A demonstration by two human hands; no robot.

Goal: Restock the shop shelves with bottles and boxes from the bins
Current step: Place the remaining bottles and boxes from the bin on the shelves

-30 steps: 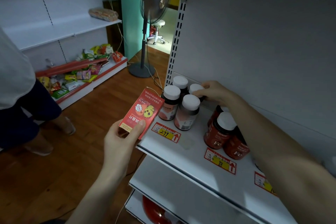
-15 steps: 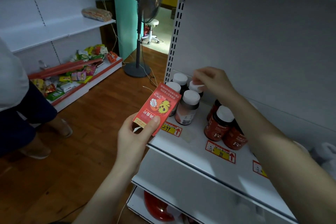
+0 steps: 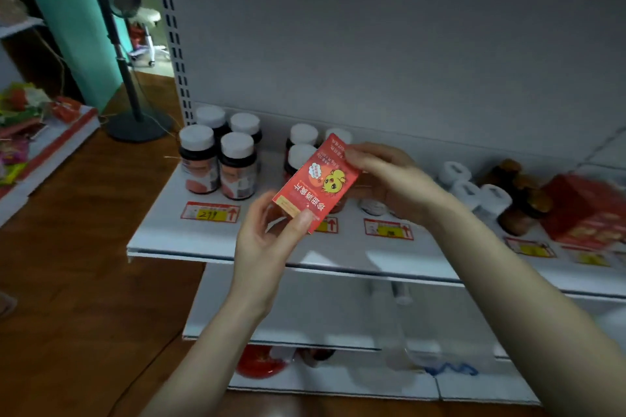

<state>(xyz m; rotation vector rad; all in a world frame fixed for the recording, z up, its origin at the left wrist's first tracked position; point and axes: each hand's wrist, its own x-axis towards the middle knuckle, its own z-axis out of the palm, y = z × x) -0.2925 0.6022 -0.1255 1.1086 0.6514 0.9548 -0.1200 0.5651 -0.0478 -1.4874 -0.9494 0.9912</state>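
White shop shelving fills our view, and its middle shelf (image 3: 189, 240) carries the stock we are working with. We hold a red box (image 3: 316, 184) tilted in the air just above the front of that shelf, printed face toward us with a yellow cartoon chick on it. Our left hand (image 3: 267, 240) grips the lower end of the box, thumb pressed on its front corner and fingers curled behind. Our right hand (image 3: 389, 179) grasps the upper end, fingers wrapped over its far edge.

Left of the box, four dark bottles (image 3: 216, 159) with white caps stand upright in a tight group at the end of the shelf, with a red and yellow price tag (image 3: 210, 212) stuck down in front of them. Right behind the box, more white-capped bottles (image 3: 301, 145) stand partly hidden by it. Right of the box, past our right wrist, come some white containers (image 3: 474, 189), then brown jars (image 3: 521, 200), then a blurred red carton (image 3: 586, 210). Far left of the box, a fan stand (image 3: 135, 105) rests on the wooden floor (image 3: 84, 264).
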